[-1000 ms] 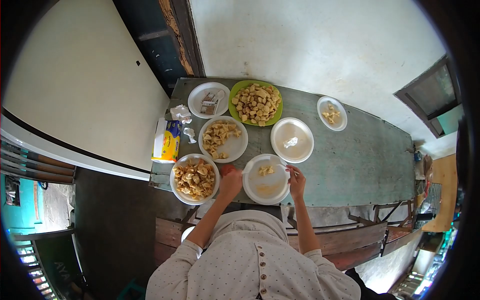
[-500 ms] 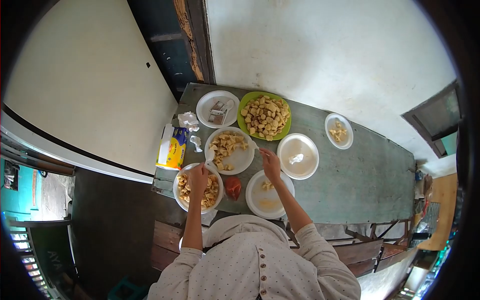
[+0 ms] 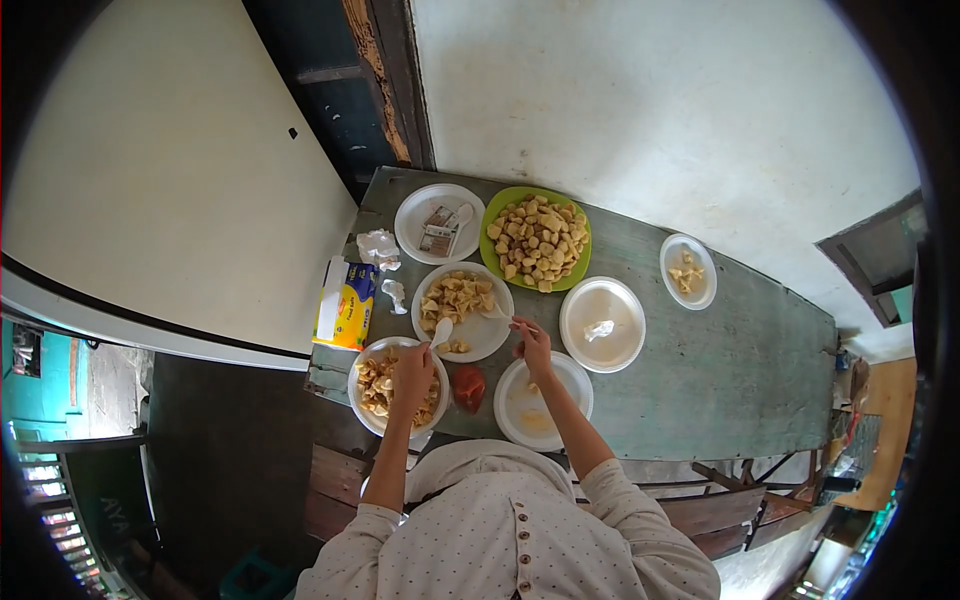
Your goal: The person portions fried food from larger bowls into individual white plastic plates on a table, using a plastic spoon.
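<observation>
My left hand (image 3: 412, 378) is closed on a white plastic spoon (image 3: 442, 333), above a bowl of folded dumpling-like pieces (image 3: 374, 390). The spoon's bowl reaches the near left rim of a white plate (image 3: 497, 345) that carries more folded pieces (image 3: 457, 297). On the right, my right hand (image 3: 534, 347) grips a thin white plastic utensil (image 3: 498, 314) that points left over the same plate; its tip is hard to make out. Beneath my right wrist lies another white plate (image 3: 515, 425) with a few bits on it. A red-filled plastic bag (image 3: 468, 388) sits between the near dishes.
A green plate (image 3: 487, 255) piled with pale brown chunks stands at the back. Around it are a white plate with packets (image 3: 440, 232), a white plate with crumpled tissue (image 3: 625, 355) and a small far plate (image 3: 704, 295). A yellow-and-blue tissue pack (image 3: 347, 305) stands left.
The spoon in my left hand has swung to the right and shows its bowl. My right hand has lowered a little with its utensil. The whole view has shifted slightly.
</observation>
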The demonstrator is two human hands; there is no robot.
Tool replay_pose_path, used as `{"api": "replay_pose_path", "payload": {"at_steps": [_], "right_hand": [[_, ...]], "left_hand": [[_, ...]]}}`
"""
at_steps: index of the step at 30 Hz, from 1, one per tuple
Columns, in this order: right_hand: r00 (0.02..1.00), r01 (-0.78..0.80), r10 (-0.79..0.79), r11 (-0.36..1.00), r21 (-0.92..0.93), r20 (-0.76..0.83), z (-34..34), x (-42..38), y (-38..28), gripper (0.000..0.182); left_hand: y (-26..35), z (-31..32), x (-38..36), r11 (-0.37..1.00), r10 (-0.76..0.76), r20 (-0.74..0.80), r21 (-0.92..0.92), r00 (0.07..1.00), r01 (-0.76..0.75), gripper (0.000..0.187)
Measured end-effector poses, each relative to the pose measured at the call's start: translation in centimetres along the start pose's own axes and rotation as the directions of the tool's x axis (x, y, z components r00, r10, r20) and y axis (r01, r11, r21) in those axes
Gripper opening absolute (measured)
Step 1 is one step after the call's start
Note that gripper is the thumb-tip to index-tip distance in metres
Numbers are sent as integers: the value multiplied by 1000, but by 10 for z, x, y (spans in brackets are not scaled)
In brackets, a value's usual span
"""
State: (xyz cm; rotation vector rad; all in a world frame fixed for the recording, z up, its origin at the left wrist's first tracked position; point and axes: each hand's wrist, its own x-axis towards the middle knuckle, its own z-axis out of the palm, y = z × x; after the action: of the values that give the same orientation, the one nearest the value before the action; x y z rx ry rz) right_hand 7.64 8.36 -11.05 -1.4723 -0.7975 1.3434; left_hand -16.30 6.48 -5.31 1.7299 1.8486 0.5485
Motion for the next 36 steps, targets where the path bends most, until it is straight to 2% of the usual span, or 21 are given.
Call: {"api": "replay_pose_path", "payload": {"at_steps": [1, 4, 11, 14, 17, 21, 23, 24, 29, 31, 34, 36], "right_hand": [[997, -74, 71, 992, 101, 34, 2, 0, 0, 29], [995, -100, 97, 973, 208, 25, 6, 1, -2, 30], [991, -134, 126, 948, 289, 45, -15, -8, 6, 32], [988, -155, 139, 923, 352, 71, -27, -21, 2, 34], [989, -145, 124, 934, 328, 85, -46, -51, -10, 34], [986, -142, 121, 970, 197, 114, -87, -93, -8, 35], [989, -121, 114, 990, 71, 90, -107, -119, -6, 36], [990, -121, 115, 990, 69, 85, -115, -132, -4, 36], [975, -222, 221, 975, -27, -29, -134, -186, 6, 36], [978, -208, 207, 977, -41, -28, -135, -195, 13, 34], [989, -144, 139, 981, -129, -49, -130, -204, 18, 30], [997, -39, 20, 962, -272, -71, -127, -204, 13, 27]], "left_hand": [[2, 3, 1, 1000, -1, 7, -25, 1000, 1, 25], [3, 8, 5, 998, 55, -9, -38, 998, -55, 25], [4, 11, 7, 997, 8, 70, -77, 998, -3, 24], [5, 12, 3, 996, 85, 9, -22, 996, -84, 24], [20, 4, -7, 993, 116, 47, -9, 992, -116, 23], [27, 12, -28, 963, 245, 52, -126, 968, -237, 22], [37, 12, -44, 933, 351, 147, -134, 925, -333, 22], [41, 14, -53, 924, 372, 175, -161, 911, -346, 21], [41, 44, -100, 921, 387, 328, -99, 862, -376, 20], [41, 54, -111, 920, 384, 381, -79, 841, -384, 19], [36, 66, -124, 930, 346, 382, -20, 857, -367, 18], [33, 72, -127, 920, 349, 405, 23, 845, -391, 18]]}}
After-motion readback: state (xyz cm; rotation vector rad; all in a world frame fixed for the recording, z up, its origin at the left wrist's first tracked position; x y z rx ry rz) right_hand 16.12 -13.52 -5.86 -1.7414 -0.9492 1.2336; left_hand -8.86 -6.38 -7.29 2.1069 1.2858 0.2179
